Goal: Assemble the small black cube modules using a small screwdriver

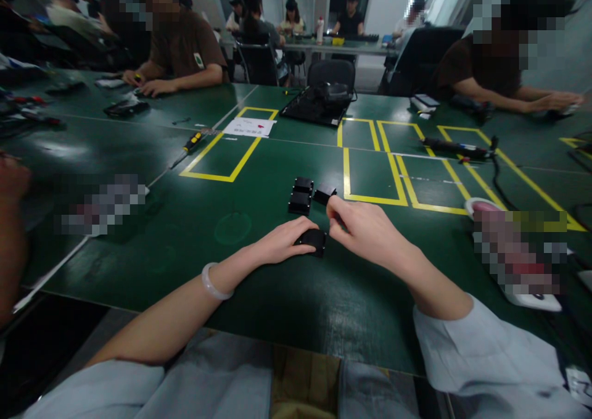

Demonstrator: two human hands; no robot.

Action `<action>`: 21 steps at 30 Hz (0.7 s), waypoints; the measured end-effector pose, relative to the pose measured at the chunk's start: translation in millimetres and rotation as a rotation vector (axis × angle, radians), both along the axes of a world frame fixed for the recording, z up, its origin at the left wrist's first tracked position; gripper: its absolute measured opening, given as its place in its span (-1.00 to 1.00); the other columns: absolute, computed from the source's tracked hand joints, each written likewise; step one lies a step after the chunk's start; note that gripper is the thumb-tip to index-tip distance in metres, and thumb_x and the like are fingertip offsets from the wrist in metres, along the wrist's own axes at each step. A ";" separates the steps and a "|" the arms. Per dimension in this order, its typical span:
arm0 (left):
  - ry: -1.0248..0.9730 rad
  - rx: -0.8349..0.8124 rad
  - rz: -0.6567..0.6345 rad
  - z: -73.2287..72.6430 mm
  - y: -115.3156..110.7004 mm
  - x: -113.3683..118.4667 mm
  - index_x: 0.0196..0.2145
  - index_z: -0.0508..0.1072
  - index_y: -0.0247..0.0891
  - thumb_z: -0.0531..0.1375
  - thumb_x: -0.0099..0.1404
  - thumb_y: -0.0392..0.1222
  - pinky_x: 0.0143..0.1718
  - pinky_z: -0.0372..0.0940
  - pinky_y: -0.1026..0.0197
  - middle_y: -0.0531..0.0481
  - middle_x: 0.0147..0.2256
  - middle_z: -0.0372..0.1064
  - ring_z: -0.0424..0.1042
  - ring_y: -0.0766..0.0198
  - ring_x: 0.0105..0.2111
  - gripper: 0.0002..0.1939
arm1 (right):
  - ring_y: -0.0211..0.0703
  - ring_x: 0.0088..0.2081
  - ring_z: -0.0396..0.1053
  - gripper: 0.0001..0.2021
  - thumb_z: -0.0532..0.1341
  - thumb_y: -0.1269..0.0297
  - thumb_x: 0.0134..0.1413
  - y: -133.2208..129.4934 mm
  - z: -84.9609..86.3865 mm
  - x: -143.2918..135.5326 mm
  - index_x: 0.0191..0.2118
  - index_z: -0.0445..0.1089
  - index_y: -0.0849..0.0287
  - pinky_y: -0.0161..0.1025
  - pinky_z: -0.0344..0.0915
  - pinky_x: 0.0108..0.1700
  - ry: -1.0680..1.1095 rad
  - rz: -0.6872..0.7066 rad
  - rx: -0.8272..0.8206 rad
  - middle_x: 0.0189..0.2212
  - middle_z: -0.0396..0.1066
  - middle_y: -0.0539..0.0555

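My left hand (287,240) is closed around the left side of a small flat black piece (314,241) with small bright spots at its edges, low over or on the green table. Just right of it, my right hand (358,224) has its fingers curled in a pinch; whatever is between the fingertips is hidden. A tilted black block (324,192) lies beside my right knuckles, and I cannot tell whether they touch. Left of that block, two similar black pieces (301,195) rest on the table, one beyond the other.
Yellow tape outlines (374,200) mark the green table (268,302). A screwdriver (187,149) and a paper sheet (250,127) lie ahead left. A black panel (317,107) is farther back, with a dark tool (457,149) to the right. Other people sit around the table.
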State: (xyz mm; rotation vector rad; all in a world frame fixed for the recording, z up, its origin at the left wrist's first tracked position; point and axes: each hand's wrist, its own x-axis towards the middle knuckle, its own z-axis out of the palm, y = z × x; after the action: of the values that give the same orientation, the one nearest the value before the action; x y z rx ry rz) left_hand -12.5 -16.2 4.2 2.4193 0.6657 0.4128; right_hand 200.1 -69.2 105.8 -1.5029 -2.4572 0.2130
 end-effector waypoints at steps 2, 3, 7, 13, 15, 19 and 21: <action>-0.001 0.000 0.001 -0.1 -0.1 0.0 0.08 0.27 -0.21 0.13 0.39 0.02 0.02 0.27 0.09 -0.12 -0.02 0.32 0.36 0.08 -0.02 -0.60 | -0.26 -0.47 0.22 -0.88 0.00 0.35 0.16 -0.2 0.3 -0.4 -0.24 0.26 0.16 -0.29 -0.08 -0.43 -0.013 0.001 0.008 -0.48 0.35 0.00; -0.002 0.000 0.002 -0.1 -0.2 0.1 0.08 0.27 -0.21 0.13 0.39 0.03 0.02 0.27 0.09 -0.12 -0.02 0.32 0.36 0.08 -0.02 -0.60 | -0.26 -0.47 0.22 -0.88 0.00 0.35 0.17 -0.3 0.5 -0.4 -0.24 0.26 0.16 -0.29 -0.08 -0.43 -0.022 0.000 0.012 -0.47 0.36 0.01; -0.005 0.001 0.005 0.7 -1.1 0.3 0.09 0.28 -0.19 0.13 0.39 0.05 0.01 0.27 0.08 -0.12 -0.03 0.33 0.36 0.06 -0.02 -0.59 | -0.25 -0.50 0.24 -0.85 0.00 0.31 0.21 -0.2 0.9 0.1 -0.20 0.29 0.16 -0.29 -0.09 -0.44 -0.068 -0.005 0.021 -0.49 0.38 0.01; 0.008 0.004 0.001 3.3 -2.1 0.5 0.07 0.29 -0.21 0.13 0.40 0.03 0.02 0.27 0.10 -0.11 -0.03 0.33 0.36 0.08 -0.02 -0.62 | -0.18 -0.50 0.32 -0.74 0.00 0.12 0.32 1.7 -1.7 1.7 -0.16 0.32 0.17 -0.28 -0.12 -0.45 -0.158 0.003 0.029 -0.52 0.41 0.03; 0.010 0.008 0.001 3.0 -2.1 0.6 0.06 0.29 -0.21 0.12 0.40 0.03 0.02 0.26 0.10 -0.11 -0.03 0.33 0.36 0.08 -0.01 -0.63 | -0.17 -0.50 0.33 -0.73 -0.01 0.11 0.33 1.0 -2.3 2.0 -0.19 0.32 0.16 -0.28 -0.12 -0.46 -0.178 0.005 0.025 -0.52 0.42 0.03; 0.014 0.011 0.004 1.6 -1.8 0.7 0.09 0.26 -0.21 0.13 0.39 0.02 0.04 0.26 0.08 -0.12 -0.01 0.32 0.35 0.07 0.01 -0.60 | -0.19 -0.48 0.34 -0.81 -0.01 0.25 0.32 -2.4 -1.1 2.9 -0.12 0.28 0.18 -0.28 -0.09 -0.45 -0.141 0.076 0.027 -0.47 0.43 0.03; 0.015 0.010 0.003 1.3 -1.7 0.9 0.10 0.25 -0.20 0.13 0.39 0.03 0.05 0.25 0.06 -0.12 0.00 0.32 0.35 0.06 0.01 -0.59 | -0.20 -0.47 0.35 -0.83 0.00 0.31 0.28 -3.4 0.1 3.1 -0.10 0.25 0.19 -0.28 -0.08 -0.44 -0.120 0.091 0.035 -0.45 0.44 0.03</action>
State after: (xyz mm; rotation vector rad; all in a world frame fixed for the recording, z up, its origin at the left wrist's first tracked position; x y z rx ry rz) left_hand -11.6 -17.8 5.5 2.4332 0.6746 0.4007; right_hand 203.2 -72.6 105.9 -1.4301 -2.6118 0.0994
